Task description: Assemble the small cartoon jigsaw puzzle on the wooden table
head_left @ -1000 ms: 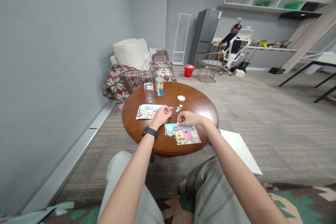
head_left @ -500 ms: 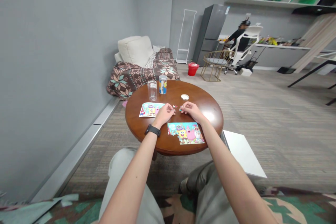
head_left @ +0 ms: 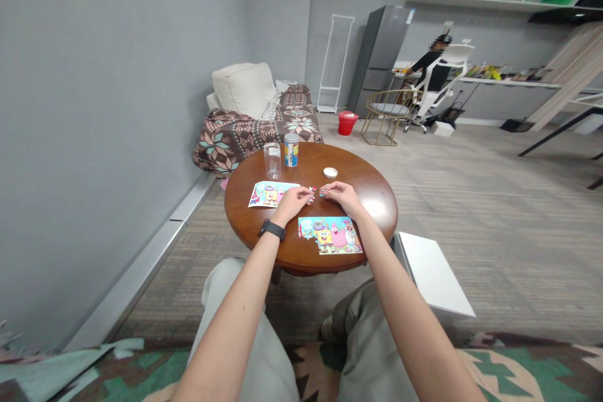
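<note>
Just loose puzzle pieces [head_left: 316, 190] between both hands

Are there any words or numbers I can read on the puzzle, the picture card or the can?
None can be read.
Puzzle: cartoon figures only, no lettering to make out.
Picture card: any print is too small and blurred.
Can: blue and yellow label, too blurred to read.
Watch on the left wrist: dark face, nothing legible.
</note>
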Demonstrator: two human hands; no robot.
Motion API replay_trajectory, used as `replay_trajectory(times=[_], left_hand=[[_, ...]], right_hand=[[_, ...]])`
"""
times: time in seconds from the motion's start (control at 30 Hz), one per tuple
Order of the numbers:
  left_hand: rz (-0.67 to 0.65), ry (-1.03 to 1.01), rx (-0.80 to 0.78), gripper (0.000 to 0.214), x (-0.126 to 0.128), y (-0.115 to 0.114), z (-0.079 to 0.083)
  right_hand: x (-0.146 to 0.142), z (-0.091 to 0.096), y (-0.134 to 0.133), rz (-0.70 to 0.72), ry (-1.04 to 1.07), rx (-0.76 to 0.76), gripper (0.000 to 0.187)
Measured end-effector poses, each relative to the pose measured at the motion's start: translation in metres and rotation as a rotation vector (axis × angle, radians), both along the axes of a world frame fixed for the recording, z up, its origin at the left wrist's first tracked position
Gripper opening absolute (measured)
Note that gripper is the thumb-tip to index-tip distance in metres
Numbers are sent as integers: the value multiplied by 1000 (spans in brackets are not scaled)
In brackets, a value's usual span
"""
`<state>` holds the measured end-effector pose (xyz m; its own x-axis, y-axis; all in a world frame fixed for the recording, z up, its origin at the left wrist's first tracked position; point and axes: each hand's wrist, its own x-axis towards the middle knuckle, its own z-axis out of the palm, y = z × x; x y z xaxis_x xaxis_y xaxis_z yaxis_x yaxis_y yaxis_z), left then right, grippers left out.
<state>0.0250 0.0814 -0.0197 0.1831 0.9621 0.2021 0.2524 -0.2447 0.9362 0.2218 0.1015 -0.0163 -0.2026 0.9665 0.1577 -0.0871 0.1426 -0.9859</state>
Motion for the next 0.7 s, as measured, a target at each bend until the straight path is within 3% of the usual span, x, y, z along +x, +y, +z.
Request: replay_trajectory(times=[0.33, 0.47, 0.57, 0.7], left_hand=[[32, -23, -13, 21, 1, -3, 3], [42, -8, 11, 22, 1, -1, 2], [46, 28, 31, 18, 1, -1, 2], [70, 37, 42, 10, 0, -4, 2]], right_hand=[[4, 0, 1, 28, -104, 4, 30], [2, 1, 1, 33, -49, -29, 35], [1, 1, 1, 56, -13, -75, 42], [1, 1, 0, 82, -27, -79, 37]])
